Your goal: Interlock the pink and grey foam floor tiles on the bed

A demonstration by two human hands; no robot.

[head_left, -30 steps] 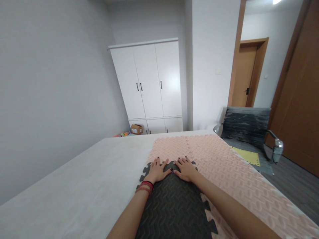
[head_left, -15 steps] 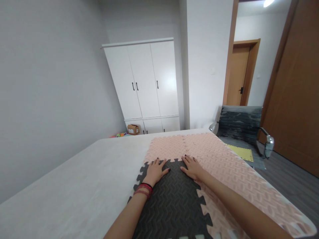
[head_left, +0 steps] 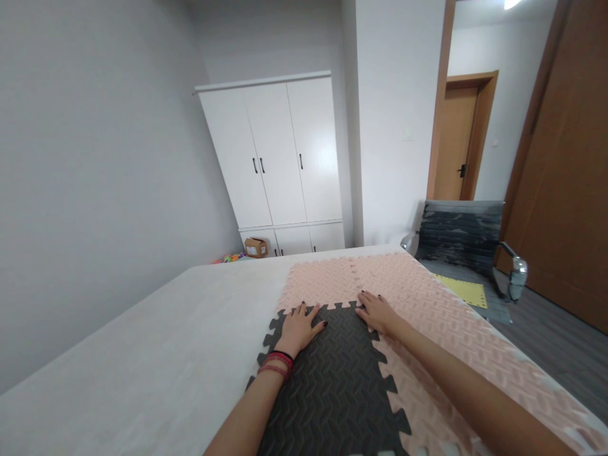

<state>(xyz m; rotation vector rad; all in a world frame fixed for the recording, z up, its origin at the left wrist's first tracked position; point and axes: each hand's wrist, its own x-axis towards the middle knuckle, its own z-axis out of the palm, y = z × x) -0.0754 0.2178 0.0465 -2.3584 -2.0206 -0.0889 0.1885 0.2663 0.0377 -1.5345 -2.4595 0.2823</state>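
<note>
A white bed (head_left: 142,354) in a grey-walled room – both hands, left (head_left: 298,327) and right (head_left: 377,312), lie open, flat on the dark foam tile (head_left: 327,386) beside pink tiles (head_left: 427,304).

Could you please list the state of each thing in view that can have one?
Left hand: open, flat on the dark mat.
Right hand: open, flat at the mats' seam.
Dark mat: flat, interlocked with pink mats.
Pink mats: joined, flat.
Wardrobe: doors shut.
Far door: shut.
</note>
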